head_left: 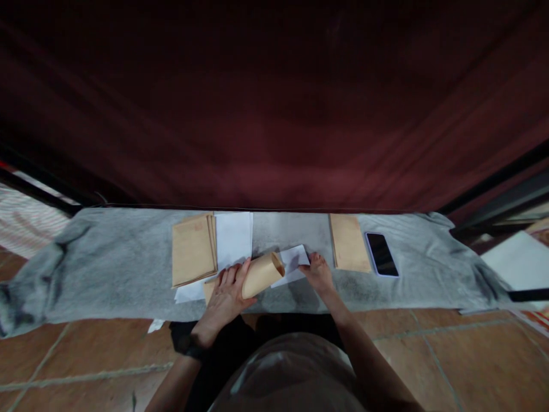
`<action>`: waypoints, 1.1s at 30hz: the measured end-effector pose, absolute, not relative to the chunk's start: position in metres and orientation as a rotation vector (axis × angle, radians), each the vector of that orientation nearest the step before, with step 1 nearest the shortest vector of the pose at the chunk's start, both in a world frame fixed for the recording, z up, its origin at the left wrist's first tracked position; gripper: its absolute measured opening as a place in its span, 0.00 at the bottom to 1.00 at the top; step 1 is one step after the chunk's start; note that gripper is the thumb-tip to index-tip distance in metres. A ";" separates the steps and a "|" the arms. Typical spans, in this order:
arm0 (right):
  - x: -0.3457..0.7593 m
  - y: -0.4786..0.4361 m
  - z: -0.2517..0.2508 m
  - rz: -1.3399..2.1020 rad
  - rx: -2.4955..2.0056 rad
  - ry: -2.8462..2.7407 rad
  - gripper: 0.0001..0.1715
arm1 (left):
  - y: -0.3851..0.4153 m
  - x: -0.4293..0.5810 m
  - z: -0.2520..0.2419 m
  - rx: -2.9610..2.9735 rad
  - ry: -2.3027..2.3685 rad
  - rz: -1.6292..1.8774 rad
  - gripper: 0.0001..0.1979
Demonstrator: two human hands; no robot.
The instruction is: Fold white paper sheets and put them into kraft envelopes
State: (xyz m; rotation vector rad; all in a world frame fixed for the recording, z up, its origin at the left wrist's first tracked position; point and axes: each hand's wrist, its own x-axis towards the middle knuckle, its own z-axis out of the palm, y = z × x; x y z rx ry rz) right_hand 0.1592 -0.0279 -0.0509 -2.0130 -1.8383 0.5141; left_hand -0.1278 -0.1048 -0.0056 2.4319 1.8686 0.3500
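Note:
My left hand (229, 292) is closed on a brown paper envelope (261, 276), its mouth bowed open toward the right. A folded white sheet of paper (294, 264) lies just right of that mouth, its left edge close to or behind the envelope; I cannot tell whether it is inside. The right edge of the sheet is pinched by my right hand (318, 271). Left of my hands is a stack of brown envelopes (194, 250), with white sheets (234, 237) beside it. More white paper (190, 292) sticks out below the stack.
A grey cloth (115, 263) covers the long, narrow surface. To the right lie another brown envelope (350, 243) and a phone (382, 254). A dark red panel (274, 143) rises behind the far edge. Tiled floor (412, 343) shows in front.

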 end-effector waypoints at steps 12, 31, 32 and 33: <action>0.198 -0.029 -0.027 0.972 -1.537 -1.284 0.17 | -0.105 -0.128 -0.008 2.415 1.876 0.371 0.54; 0.210 -0.033 -0.005 1.029 -1.403 -1.656 0.16 | -0.107 -0.128 -0.013 2.431 1.849 0.454 0.55; 0.210 -0.032 -0.006 1.039 -1.409 -1.655 0.16 | -0.107 -0.127 -0.013 2.434 1.848 0.454 0.55; 0.210 -0.032 -0.008 1.050 -1.417 -1.654 0.16 | -0.107 -0.126 -0.014 2.440 1.849 0.449 0.55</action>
